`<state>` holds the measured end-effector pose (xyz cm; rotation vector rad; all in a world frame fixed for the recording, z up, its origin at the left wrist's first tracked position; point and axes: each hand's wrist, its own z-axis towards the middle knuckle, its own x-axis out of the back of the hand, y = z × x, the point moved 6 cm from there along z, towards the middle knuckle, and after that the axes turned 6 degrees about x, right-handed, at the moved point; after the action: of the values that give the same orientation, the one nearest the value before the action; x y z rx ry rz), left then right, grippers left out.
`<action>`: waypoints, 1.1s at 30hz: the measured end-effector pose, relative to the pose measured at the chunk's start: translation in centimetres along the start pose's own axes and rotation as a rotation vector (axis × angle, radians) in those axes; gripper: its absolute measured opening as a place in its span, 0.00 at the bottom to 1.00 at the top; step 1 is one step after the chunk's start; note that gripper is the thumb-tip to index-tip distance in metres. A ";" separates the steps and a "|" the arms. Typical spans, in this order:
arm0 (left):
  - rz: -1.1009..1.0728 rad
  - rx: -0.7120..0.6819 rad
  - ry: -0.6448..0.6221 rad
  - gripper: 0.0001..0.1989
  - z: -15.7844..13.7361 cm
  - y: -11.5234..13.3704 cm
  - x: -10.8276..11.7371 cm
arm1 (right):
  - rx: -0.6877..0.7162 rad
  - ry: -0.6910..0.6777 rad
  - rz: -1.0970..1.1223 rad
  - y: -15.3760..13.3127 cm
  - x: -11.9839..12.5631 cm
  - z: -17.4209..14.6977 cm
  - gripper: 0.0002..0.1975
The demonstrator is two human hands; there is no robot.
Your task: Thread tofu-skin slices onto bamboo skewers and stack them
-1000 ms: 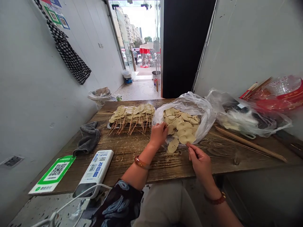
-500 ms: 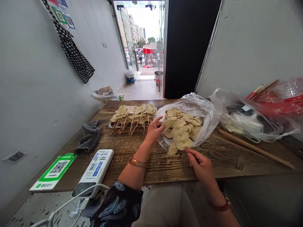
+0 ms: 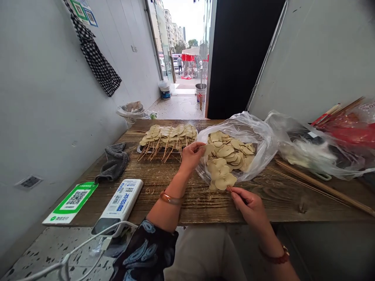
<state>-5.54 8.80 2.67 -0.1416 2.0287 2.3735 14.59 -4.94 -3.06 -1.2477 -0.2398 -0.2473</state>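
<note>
In my right hand [image 3: 247, 203] is the lower end of a thin wooden skewer [image 3: 229, 190], pinched between thumb and fingers. Several thin, round, beige slices [image 3: 224, 180] are threaded along it, over the near edge of a clear plastic bag [image 3: 265, 136]. My left hand [image 3: 191, 156] closes on the edge of a single slice [image 3: 208, 149] at the bag's left side. Loose slices [image 3: 231, 150] of the same kind are piled in the open bag. To the left, finished-looking skewers of slices [image 3: 168, 134] lie stacked on a metal tray [image 3: 140, 148], sticks facing me.
Bare skewers [image 3: 322, 185] lie at the right, beside another plastic bag [image 3: 304, 152]. A grey cloth [image 3: 113, 162], a white payment device [image 3: 120, 205] with a cable and a green QR card [image 3: 72, 203] are on the left of the wooden table [image 3: 164, 187].
My left hand, whose fingers were spread beside the slices, now pinches one slice at the bag's left. The threaded skewer has shifted slightly in my right hand. The whole view has moved a little.
</note>
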 end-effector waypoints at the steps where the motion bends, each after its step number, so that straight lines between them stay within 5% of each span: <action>1: 0.000 -0.003 -0.005 0.11 0.0 0.0 0.0 | 0.006 0.000 -0.010 0.0 0.0 0.0 0.15; 33: 0.077 -0.054 -0.050 0.09 -0.7 0.5 -0.8 | 0.030 0.014 -0.081 -0.8 -0.3 0.4 0.15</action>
<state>-4.73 8.09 3.11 -0.0044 1.9844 2.4517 14.08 -4.74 -2.34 -1.2072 -0.2815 -0.3215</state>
